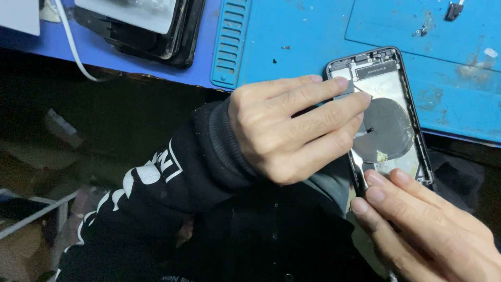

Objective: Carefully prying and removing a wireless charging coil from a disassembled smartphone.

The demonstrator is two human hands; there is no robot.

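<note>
Steadying an opened phone shell point(389, 112) on a blue mat point(292, 42): left hand point(292, 130) flat across it, fingers extended; right hand point(417, 224) pinching its lower edge.

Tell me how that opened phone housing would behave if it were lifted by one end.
The phone housing is a thin, emptied shell, so probably light and slightly bendable. Its round dark coil looks delicate. It overhangs the blue mat, so it may tip.

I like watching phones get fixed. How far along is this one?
Done: the phone shell lies open, its round dark coil bare. In hand: the left hand presses on it while the right hand steadies the bottom edge. Left: no screen on it; small bits lie on the blue mat.
</note>
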